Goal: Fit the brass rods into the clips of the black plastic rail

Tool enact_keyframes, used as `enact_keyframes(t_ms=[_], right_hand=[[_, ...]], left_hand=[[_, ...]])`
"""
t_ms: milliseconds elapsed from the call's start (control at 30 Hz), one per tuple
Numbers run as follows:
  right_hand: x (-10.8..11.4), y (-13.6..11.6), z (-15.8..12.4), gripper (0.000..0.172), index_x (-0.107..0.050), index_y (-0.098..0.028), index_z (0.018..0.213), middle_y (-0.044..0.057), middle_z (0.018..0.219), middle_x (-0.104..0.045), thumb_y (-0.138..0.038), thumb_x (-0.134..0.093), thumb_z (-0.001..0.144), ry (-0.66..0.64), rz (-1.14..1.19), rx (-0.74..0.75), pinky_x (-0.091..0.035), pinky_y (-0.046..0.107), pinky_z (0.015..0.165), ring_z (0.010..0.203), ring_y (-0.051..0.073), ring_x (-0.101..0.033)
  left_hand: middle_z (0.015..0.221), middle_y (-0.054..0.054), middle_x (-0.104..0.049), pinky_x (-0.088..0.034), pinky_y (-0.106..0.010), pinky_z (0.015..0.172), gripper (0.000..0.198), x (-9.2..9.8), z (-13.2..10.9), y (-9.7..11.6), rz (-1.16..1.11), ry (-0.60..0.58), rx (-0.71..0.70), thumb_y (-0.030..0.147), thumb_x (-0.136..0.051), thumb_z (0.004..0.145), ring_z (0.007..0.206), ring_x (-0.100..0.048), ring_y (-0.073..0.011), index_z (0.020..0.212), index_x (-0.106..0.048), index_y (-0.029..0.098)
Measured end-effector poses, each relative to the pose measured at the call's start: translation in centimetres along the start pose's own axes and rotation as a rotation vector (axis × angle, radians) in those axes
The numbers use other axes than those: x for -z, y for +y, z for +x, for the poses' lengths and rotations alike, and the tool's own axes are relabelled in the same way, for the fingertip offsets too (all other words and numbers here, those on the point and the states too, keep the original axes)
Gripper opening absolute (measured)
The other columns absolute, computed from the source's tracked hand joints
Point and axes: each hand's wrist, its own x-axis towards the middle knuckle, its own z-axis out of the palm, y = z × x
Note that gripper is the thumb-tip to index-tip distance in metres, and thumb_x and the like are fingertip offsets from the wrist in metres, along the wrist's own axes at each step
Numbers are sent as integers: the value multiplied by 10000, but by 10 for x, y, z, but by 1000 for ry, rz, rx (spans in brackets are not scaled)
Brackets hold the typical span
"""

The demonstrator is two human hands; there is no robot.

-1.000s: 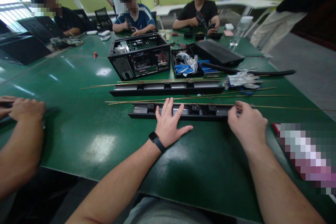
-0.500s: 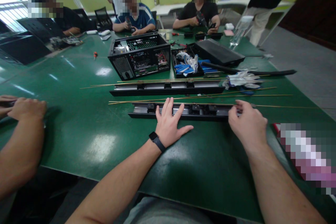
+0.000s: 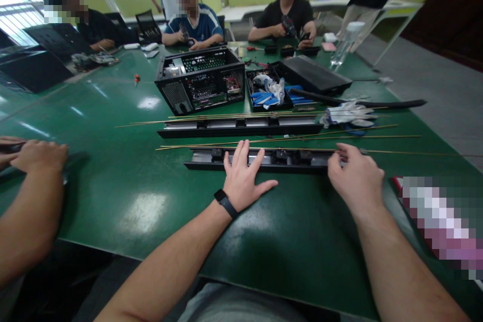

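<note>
A black channel-shaped rail (image 3: 294, 165) with dark blocks inside lies across the green table (image 3: 151, 211) in front of me. My left hand (image 3: 243, 178), a dark band on its wrist, rests over the rail's middle with fingers spread, holding nothing. At the rail's right end is my right hand (image 3: 354, 171), its thumb and fingers curled around that end. Thin brass-coloured rods (image 3: 377, 137) run along behind this rail. A second similar rail (image 3: 241, 132) lies parallel, farther back.
Beyond the rails stand an open black computer case (image 3: 199, 83) and a tray with blue-white gloves (image 3: 267, 91). More gloves (image 3: 349, 114) and a black strip (image 3: 392, 104) lie right. Another person's hand (image 3: 41, 156) is at left. A clear bottle (image 3: 345, 45) stands back right.
My hands and the rails have kept their places. In the background, the standing person at the right has shifted left.
</note>
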Motion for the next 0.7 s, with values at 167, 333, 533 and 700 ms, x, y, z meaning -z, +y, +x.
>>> enact_keyframes(t_ms=[167,333,533,700], right_hand=[[-7,-4,-4,555,-838,-179,1496,229,1333,-889,-406,-519,1103,31,14,78,-557,622,1100,1300,470,-756],[-2,-2,-1,539,-850,-170,1513,255,1377,-872,-384,-526,1139,4,-21,31,-584,665,1111,1351,502,-753],[0,-3,0,561,-827,-161,1579,261,1396,-868,-367,-553,1135,-15,-15,25,-585,701,1136,1370,521,-758],[0,1,0,588,-840,-166,1531,281,1377,-862,-431,-492,1137,33,1,0,-563,760,1115,1353,563,-750]], left_hand=[[2004,-260,-393,-283,-888,1442,931,-1,0,-1,-4,1,0,660,-1010,980,1890,-316,-531,1782,-677,324],[2001,-263,-399,-285,-881,1443,940,0,0,-1,-7,-1,-2,665,-1016,975,1890,-322,-521,1781,-677,321],[1999,-260,-403,-277,-876,1448,938,-1,0,-1,-2,11,-1,675,-1015,972,1887,-330,-520,1777,-683,325],[2003,-249,-402,-286,-877,1445,940,-1,-1,-1,-6,12,-3,676,-1014,972,1889,-325,-522,1780,-680,332]])
